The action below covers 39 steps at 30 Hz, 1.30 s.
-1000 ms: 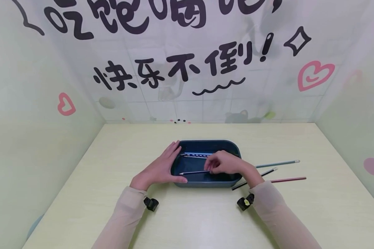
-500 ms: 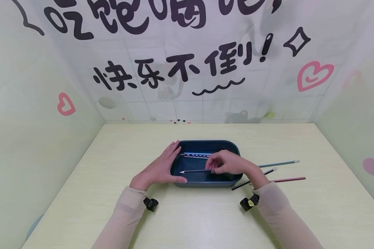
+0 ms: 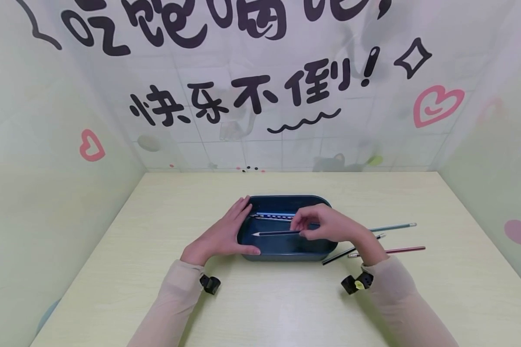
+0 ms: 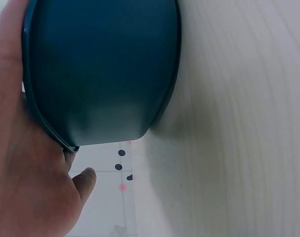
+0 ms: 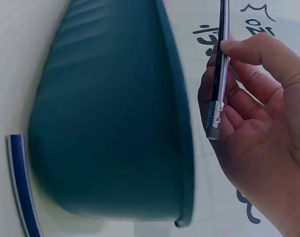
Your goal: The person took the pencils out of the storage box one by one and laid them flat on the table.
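While the right hand (image 3: 323, 225) pinches a dark striped pencil (image 3: 275, 233) between thumb and fingers near its eraser end, both have shifted slightly farther from the person within the last second; likely a small lift, leaving the pencil unreleased and its handling unfinished. It extends left from that hand's fingertips, over the dark teal tray (image 3: 286, 258), pointing toward the left hand (image 3: 226, 236), whose straight, spread fingers and thumb touch the tray's end. More pencils (image 3: 274, 216) lie just beyond the held one.

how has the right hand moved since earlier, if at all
Yes: in the head view, the right hand shifted right and slightly up-frame relative to the dark teal tray.
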### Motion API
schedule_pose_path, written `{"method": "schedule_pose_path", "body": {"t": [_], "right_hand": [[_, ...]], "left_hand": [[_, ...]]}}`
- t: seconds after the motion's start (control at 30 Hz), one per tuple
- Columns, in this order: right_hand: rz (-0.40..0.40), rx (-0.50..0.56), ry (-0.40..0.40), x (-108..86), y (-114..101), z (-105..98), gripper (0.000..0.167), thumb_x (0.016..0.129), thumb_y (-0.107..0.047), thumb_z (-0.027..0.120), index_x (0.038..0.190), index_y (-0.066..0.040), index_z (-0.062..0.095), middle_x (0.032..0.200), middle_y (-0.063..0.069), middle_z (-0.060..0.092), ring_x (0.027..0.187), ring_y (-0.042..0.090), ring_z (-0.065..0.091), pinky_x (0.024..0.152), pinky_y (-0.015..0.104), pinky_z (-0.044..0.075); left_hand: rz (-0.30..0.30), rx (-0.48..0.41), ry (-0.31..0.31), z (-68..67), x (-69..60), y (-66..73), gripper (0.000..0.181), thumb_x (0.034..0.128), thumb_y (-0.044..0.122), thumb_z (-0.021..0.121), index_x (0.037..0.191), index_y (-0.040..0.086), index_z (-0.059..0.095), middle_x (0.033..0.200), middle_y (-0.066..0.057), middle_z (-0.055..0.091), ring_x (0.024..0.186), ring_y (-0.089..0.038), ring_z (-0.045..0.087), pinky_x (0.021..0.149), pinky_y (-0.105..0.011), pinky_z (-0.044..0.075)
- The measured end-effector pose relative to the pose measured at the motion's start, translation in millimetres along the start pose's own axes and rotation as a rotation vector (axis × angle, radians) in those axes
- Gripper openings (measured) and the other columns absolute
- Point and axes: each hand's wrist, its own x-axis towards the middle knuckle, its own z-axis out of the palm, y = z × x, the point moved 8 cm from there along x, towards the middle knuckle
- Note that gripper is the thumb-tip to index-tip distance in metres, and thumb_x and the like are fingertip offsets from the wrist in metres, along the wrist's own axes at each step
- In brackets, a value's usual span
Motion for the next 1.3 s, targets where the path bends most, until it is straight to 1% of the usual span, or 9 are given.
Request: {"method": "schedule_pose_path", "body": {"t": [0.23,0.37,0.5,0.67,0.9,1.1,1.17,1.23,1.3], "right_hand": [[0.014,0.000,0.004,-10.2,-3.6,-7.4,0.018,0.091,0.001,0.061,0.106,-0.005,0.069,0.103,0.010,0.070,0.084,0.012,0.061,0.080,0.024,0.055],[0.000,-0.006,0.033,-16.3,-5.4,-14.8,0.018,0.091,0.002,0.062,0.105,-0.006,0.070,0.103,0.010,0.070,0.085,0.012,0.061,0.081,0.024,0.056],[-0.018,-0.007,0.066,-24.0,-4.9,-23.8,0.020,0.090,0.004,0.062,0.104,-0.006,0.071,0.102,0.010,0.070,0.085,0.012,0.061,0.080,0.024,0.056],[-0.015,-0.006,0.096,-34.9,-0.4,-33.6,0.022,0.090,0.007,0.060,0.103,-0.007,0.071,0.101,0.009,0.069,0.083,0.012,0.060,0.078,0.024,0.056],[-0.013,-0.036,0.124,-49.4,6.1,-43.9,0.020,0.091,0.006,0.062,0.104,-0.006,0.071,0.101,0.010,0.069,0.084,0.010,0.062,0.080,0.025,0.057],[-0.021,-0.056,0.143,-62.5,12.8,-52.9,0.019,0.091,0.007,0.063,0.105,-0.004,0.071,0.100,0.012,0.070,0.083,0.009,0.062,0.080,0.022,0.056],[-0.026,-0.064,0.151,-66.4,15.4,-55.8,0.018,0.092,0.006,0.063,0.105,-0.004,0.070,0.099,0.013,0.070,0.084,0.009,0.062,0.080,0.020,0.056],[-0.022,-0.072,0.163,-70.2,18.3,-58.9,0.017,0.092,0.005,0.064,0.105,-0.004,0.070,0.098,0.011,0.070,0.085,0.009,0.062,0.080,0.019,0.056],[-0.015,-0.090,0.176,-73.9,20.8,-62.3,0.017,0.091,0.004,0.065,0.104,-0.004,0.070,0.097,0.006,0.070,0.085,0.008,0.063,0.080,0.018,0.055]], "left_hand": [[0.005,0.005,0.000,0.3,0.4,-0.4,0.123,0.0722,0.067,0.077,0.160,0.008,0.016,0.171,-0.004,-0.001,0.158,-0.028,0.000,0.123,-0.053,0.025],[0.004,0.005,-0.001,0.1,0.5,-0.7,0.124,0.0716,0.069,0.076,0.161,0.009,0.015,0.171,-0.003,-0.002,0.158,-0.027,-0.001,0.123,-0.053,0.025],[0.013,0.001,0.005,0.0,0.2,0.3,0.122,0.0729,0.066,0.078,0.160,0.008,0.016,0.171,-0.004,-0.001,0.158,-0.028,0.000,0.123,-0.053,0.025],[0.030,-0.001,0.019,-1.6,-1.1,3.2,0.120,0.0741,0.062,0.079,0.160,0.006,0.018,0.170,-0.007,0.001,0.158,-0.030,0.002,0.122,-0.055,0.027],[0.025,0.000,0.014,-1.5,-0.7,3.0,0.120,0.0736,0.063,0.078,0.160,0.007,0.017,0.171,-0.006,0.000,0.158,-0.029,0.001,0.122,-0.054,0.027],[0.016,0.016,0.003,1.1,0.7,-0.5,0.121,0.0735,0.065,0.077,0.161,0.008,0.015,0.171,-0.002,-0.002,0.158,-0.026,-0.001,0.123,-0.052,0.025],[0.022,0.014,0.007,1.0,0.7,-0.7,0.121,0.0738,0.065,0.077,0.160,0.008,0.016,0.171,-0.003,-0.002,0.158,-0.027,-0.001,0.123,-0.053,0.026],[0.027,0.010,0.009,0.8,0.4,-0.4,0.120,0.0741,0.064,0.078,0.160,0.007,0.016,0.171,-0.004,-0.001,0.158,-0.028,-0.001,0.123,-0.053,0.026],[0.027,0.009,0.009,0.6,0.0,-0.2,0.120,0.0742,0.063,0.078,0.160,0.007,0.015,0.171,-0.004,-0.001,0.158,-0.027,-0.001,0.123,-0.053,0.026]]}}
